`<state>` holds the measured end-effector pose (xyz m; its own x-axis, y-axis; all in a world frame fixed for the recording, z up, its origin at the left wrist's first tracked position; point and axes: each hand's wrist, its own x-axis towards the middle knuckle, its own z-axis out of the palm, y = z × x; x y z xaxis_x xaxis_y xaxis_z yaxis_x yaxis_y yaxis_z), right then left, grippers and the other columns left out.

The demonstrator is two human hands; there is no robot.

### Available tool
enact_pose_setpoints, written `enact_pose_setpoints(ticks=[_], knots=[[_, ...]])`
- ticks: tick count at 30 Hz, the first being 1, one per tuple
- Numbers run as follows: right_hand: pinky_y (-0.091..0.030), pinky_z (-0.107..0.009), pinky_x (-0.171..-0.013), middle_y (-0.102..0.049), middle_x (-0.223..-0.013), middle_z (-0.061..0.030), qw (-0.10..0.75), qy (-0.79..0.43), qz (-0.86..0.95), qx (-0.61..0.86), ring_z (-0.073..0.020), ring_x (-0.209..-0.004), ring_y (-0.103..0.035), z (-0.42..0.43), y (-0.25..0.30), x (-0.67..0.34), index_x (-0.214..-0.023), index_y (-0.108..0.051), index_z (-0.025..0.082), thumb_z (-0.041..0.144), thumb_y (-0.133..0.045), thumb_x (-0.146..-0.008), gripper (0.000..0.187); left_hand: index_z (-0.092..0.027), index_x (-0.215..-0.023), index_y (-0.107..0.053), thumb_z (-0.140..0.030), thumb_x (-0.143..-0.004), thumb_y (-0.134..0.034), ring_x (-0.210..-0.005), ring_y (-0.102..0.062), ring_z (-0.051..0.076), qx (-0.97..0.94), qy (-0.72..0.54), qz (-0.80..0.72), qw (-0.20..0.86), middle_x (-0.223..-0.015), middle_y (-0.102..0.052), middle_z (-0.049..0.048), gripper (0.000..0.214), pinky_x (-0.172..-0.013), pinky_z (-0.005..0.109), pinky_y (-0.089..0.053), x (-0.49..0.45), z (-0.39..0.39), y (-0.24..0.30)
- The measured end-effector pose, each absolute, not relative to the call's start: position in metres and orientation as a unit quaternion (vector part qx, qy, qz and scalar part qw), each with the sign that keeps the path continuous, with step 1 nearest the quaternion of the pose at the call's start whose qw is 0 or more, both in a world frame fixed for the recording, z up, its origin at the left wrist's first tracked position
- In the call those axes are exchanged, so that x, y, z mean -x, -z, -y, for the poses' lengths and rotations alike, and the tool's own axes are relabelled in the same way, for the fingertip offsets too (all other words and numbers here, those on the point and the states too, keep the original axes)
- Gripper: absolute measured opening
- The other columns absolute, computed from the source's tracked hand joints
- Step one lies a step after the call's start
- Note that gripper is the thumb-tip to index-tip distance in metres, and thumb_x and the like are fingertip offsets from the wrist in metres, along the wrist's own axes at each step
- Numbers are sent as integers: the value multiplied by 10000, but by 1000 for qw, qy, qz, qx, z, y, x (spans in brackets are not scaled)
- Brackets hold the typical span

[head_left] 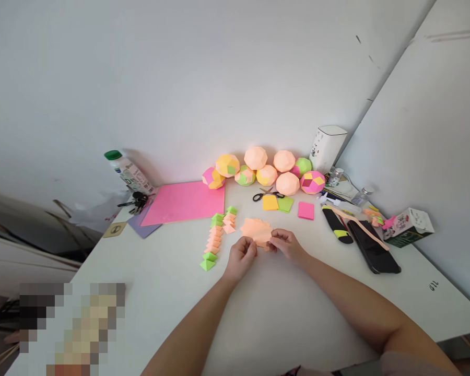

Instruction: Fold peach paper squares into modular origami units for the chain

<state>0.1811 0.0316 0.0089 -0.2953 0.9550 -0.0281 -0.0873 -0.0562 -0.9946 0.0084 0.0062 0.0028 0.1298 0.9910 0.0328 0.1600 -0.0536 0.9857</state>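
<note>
Both my hands meet over the middle of the white table [172, 292]. My left hand [242, 255] and my right hand [285, 244] have their fingers closed on the near edge of a peach folded-paper piece [256, 230] made of joined units. It is held just above the table. To the left of it lies a row of small folded units [216, 237], peach and green. Behind, along the wall, several finished paper balls [266, 169] stand in pink, yellow, green and peach.
A pink sheet [184, 202] lies at the back left beside keys [135, 202] and a bottle [127, 169]. Scissors [267, 195], small paper squares [285, 204], a black phone [372, 244], a marker [337, 225], a white container [327, 146] and a carton [409, 225] stand at the right.
</note>
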Motion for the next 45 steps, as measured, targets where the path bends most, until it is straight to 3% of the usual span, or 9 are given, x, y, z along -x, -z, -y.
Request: enact_pose_setpoints(ticks=[14,21,25,36,42,45], knots=[[-388,-233,-528,-568,-637,-8,367,-564,626,394,-114,-563,-513,-29,-9,-183,-616,-556,150,206,-550,-725,123,-180,-747,-472,-339,-868,-433,-625,-472,122,-566,-490,-484,453,-663,-509,-10,203,-599,236,-384,-8,-6,-1],[-416,-235,-560,-578,-689,-10,373,-543,641,394,-126,-605,-544,-26,-9,-182,-834,-579,153,327,-530,-819,181,-183,-750,-469,-352,-876,-426,-613,-454,117,-563,-485,-478,469,-673,-506,-11,216,-579,227,-364,-6,-6,-1],[-418,-236,-552,-571,-616,-4,374,-549,614,426,-121,-571,-539,-27,-5,-182,-728,-541,153,362,-484,-853,250,-181,-751,-472,-375,-873,-434,-628,-460,118,-569,-480,-476,470,-677,-505,-8,232,-592,226,-374,-5,-6,-1],[-405,-236,-538,-550,-641,8,364,-557,618,419,-123,-589,-500,-28,1,-181,-818,-597,141,344,-641,-719,230,-176,-816,-517,-408,-867,-445,-666,-533,135,-575,-483,-470,465,-682,-551,6,248,-641,251,-445,-9,-8,1],[-338,-216,-504,-463,-586,37,369,-487,668,424,-97,-546,-410,-27,-2,-180,-649,-543,153,323,-645,-719,210,-186,-929,-618,-350,-886,-414,-769,-574,192,-681,-430,-480,348,-792,-642,58,265,-729,311,-440,-10,-6,-1],[-355,-220,-524,-499,-619,24,372,-488,677,408,-105,-567,-441,-28,-4,-180,-666,-567,145,351,-643,-735,230,-195,-950,-623,-309,-889,-401,-753,-566,203,-754,-394,-432,300,-776,-641,65,257,-730,321,-420,-10,-5,-3]])
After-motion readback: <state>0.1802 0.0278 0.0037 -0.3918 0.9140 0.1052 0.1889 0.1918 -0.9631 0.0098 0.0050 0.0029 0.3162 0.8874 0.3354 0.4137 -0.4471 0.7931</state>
